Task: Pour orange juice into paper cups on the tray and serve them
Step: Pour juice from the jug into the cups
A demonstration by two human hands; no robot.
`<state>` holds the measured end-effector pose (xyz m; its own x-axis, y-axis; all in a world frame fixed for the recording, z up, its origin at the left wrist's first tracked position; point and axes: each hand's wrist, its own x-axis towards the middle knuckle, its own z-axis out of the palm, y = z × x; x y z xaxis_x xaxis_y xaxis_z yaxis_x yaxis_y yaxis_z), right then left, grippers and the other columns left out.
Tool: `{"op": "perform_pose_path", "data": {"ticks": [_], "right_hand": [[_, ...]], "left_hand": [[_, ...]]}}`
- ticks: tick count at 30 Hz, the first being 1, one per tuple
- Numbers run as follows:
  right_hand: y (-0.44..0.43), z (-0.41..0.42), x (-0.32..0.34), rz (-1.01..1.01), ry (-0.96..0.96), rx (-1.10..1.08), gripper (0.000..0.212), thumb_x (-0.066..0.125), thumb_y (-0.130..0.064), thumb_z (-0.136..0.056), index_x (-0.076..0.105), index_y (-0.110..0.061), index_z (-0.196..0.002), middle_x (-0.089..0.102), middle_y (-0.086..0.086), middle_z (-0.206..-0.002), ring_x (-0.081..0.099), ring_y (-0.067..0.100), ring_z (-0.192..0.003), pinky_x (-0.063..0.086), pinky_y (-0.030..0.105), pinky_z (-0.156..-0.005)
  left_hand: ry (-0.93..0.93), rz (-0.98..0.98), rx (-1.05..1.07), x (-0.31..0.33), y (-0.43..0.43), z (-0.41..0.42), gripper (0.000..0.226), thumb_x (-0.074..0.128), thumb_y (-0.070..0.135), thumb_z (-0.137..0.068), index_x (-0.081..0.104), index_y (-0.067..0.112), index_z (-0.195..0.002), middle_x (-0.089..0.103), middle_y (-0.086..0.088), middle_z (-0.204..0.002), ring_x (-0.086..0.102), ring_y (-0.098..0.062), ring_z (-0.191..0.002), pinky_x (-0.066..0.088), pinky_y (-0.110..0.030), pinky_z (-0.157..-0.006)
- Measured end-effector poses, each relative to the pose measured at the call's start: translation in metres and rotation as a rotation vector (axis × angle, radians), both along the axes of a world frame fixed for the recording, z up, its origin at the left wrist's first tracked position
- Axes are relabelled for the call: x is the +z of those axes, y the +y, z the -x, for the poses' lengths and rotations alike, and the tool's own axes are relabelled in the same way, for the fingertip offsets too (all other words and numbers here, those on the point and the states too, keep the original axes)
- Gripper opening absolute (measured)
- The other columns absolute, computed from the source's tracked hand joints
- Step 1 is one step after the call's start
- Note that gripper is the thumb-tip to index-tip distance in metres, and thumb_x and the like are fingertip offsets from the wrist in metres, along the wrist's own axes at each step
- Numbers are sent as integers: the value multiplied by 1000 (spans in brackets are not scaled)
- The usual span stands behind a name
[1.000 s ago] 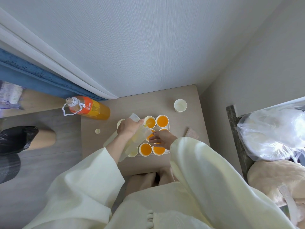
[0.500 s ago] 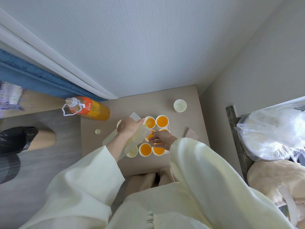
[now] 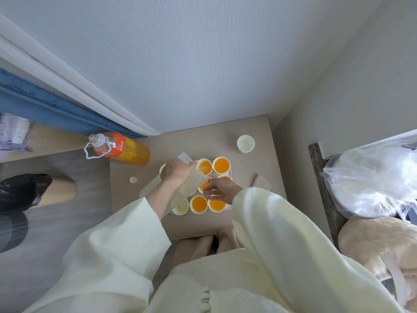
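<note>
The paper cups (image 3: 221,165) stand in rows on a white tray (image 3: 231,171) in the middle of the table (image 3: 191,136), just in front of the person's knees. Most hold bright orange juice close to the rim. The front-left cup (image 3: 180,206) looks pale, with almost nothing in it. A spare cup (image 3: 245,143), empty, stands apart near the back of the table.

The left hand (image 3: 178,171) has its grip closed around a translucent plastic jug (image 3: 194,182), which is tilted toward the back-left cup (image 3: 205,167) — a thin yellow thread seems to run into it. The jug looks nearly drained. The right hand (image 3: 222,190) reaches over the middle row with fingers rather stretched. Whether its grip pinches a rim or only touches, I cannot tell.

Such cups are probably thin and soft, so a squeeze would push juice over the rim, and a full one tips easily. I would hold one low on the wall with light fingers — or better, lift the whole tray by two opposite edges and keep it level, since cups may slide on a smooth tray. The bottle (image 3: 121,150) seems open, with its cap (image 3: 133,179) lying on the table. It is partly full, so likely heavy and sloshing, and best grasped around the body.
</note>
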<state>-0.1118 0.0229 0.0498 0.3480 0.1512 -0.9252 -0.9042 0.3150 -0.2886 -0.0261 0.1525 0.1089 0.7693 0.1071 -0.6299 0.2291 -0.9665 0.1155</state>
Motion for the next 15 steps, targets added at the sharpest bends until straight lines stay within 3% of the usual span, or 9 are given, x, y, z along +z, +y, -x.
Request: {"op": "perform_pose_path", "data": {"ticks": [15], "right_hand": [[-1,0,-1,9,-2,3,21,53,-11,-97,62,-10,-116,69,11,-106,68,24,-96,57,37,-85]], "left_hand": [[10,-13,-23,-1,0,0,64,48,70,-85,62,10,-105,65,-8,-107,60,-26,-94,42,-31,-68]]}}
